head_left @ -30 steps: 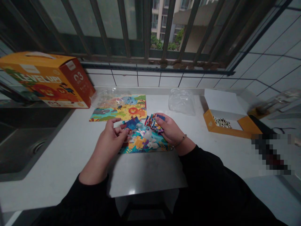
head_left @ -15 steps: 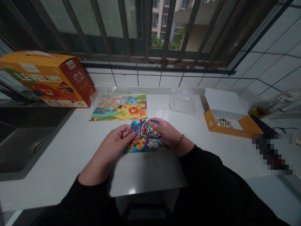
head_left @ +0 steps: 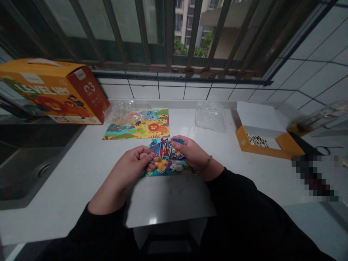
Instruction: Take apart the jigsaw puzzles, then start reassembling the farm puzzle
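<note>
Nearest, two black sleeves [head_left: 241, 203] reach over the white countertop [head_left: 171, 199]. Just beyond its near edge lies a rabbit picture board [head_left: 177, 166], partly hidden beneath the hands. Above it, the left hand [head_left: 132, 163] pinches a blue jigsaw piece [head_left: 157, 148] between thumb and forefinger, its other fingers curled; whether those touch the board, I cannot tell. Facing it, the right hand [head_left: 190, 153] grips a stack of jigsaw pieces [head_left: 178, 148], thumb pressed on top and fingers wrapped behind. The stack and the blue piece meet between the hands.

To the left is a sink [head_left: 21, 159]; to the right, an open orange box [head_left: 268, 151] holds black-and-white patterned pieces [head_left: 257, 141]. Farther off, clear plastic packaging [head_left: 123, 111] overlaps a lion picture board [head_left: 152, 127], with a clear plastic bag [head_left: 210, 117] to the right. At far left stands a "LEVEL UP!" carry box [head_left: 49, 98]. Farthest are white tiles [head_left: 171, 92] and a barred window [head_left: 143, 32].
</note>
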{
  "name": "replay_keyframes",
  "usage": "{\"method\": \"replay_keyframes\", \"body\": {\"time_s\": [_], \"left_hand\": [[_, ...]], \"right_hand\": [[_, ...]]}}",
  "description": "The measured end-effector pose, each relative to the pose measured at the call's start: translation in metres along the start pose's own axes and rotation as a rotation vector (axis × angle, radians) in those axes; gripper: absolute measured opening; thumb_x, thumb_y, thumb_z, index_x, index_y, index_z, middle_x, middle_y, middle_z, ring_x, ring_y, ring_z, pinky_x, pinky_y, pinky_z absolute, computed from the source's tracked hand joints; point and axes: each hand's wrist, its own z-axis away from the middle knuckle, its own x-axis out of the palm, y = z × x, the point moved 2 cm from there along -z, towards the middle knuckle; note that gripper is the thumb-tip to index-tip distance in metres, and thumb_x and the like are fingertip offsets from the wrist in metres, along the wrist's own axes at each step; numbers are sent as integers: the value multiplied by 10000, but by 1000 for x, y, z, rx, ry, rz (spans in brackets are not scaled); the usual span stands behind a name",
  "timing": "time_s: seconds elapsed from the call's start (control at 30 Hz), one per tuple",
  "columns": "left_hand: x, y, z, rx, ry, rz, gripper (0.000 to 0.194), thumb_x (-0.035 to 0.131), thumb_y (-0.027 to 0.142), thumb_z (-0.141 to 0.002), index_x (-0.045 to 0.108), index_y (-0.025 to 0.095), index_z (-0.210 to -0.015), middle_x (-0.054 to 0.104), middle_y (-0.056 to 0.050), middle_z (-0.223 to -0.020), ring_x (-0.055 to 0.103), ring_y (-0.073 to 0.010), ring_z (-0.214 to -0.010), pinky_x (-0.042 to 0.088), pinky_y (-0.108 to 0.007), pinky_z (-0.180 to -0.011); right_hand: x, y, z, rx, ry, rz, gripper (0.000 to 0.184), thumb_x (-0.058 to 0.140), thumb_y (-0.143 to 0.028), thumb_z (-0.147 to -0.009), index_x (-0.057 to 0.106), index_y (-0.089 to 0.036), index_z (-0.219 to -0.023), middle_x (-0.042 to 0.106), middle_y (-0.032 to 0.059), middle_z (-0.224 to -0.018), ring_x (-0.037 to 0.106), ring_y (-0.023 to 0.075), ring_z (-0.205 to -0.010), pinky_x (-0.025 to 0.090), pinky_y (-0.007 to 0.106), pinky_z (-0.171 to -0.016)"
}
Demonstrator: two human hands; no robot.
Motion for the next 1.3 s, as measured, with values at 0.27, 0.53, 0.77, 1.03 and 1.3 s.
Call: {"method": "replay_keyframes", "body": {"time_s": [0.27, 0.53, 0.77, 1.03, 1.3], "left_hand": [[2, 2, -2, -8, 31, -10, 614, 948, 677, -673, 676, 197, -943, 761, -10, -778, 705, -169, -661, 561, -290, -650], [-1, -2, -1, -45, 111, 60, 562, 923, 652, -732, 652, 200, -926, 754, -15, -753, 711, -166, -661, 583, -290, -663], [11, -3, -3, 80, -74, -92, 403, 767, 593, -904, 659, 212, -981, 774, -37, -863, 755, -216, -813, 586, -328, -753], [13, -6, 1, 181, 5, -251, 329, 767, 439, -891, 727, 243, -1152, 780, -62, -983, 729, -258, -886, 590, -360, -761], [19, -12, -7, 134, 99, -127, 557, 689, 569, -955, 632, 226, -1390, 755, -118, -1287, 715, -289, -1219, 565, -443, -1055]], "right_hand": [[0, -6, 4, -112, -12, 175, 596, 1003, -521, -691, 667, -249, -1102, 715, -10, -957, 662, 161, -795, 570, 337, -799], [3, -13, 9, -147, -21, 274, 593, 1002, -509, -685, 654, -255, -1092, 710, -2, -967, 640, 165, -800, 556, 314, -742], [7, -9, 7, -139, -18, 361, 614, 994, -507, -696, 639, -252, -1127, 716, 9, -988, 660, 181, -826, 592, 336, -745], [7, -2, 6, -177, -101, 367, 710, 1014, -492, -689, 612, -271, -1230, 747, 45, -1174, 726, 238, -1042, 607, 425, -956], [3, -5, 1, -366, -30, 728, 778, 1040, -499, -643, 644, -273, -1275, 704, 77, -1275, 680, 310, -1189, 539, 499, -1069]]}}
